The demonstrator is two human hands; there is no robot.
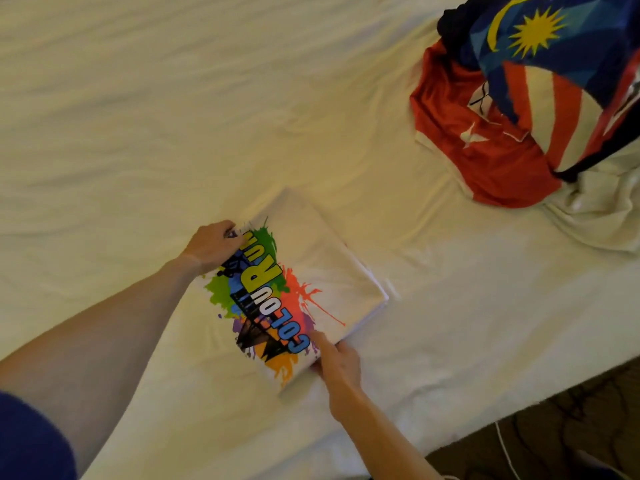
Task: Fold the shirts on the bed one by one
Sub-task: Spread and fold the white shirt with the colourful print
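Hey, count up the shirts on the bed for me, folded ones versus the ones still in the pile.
Folded: 1, the white Colour Run shirt
Unfolded in the pile: at least 3, the flag-print shirt, red shirt, white shirt
Total: at least 4

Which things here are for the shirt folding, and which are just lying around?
For the job:
- white folded T-shirt with colourful splash print
- red shirt
- blue flag-print shirt
- left hand, right hand

Just there:
- white cord on dark patterned floor
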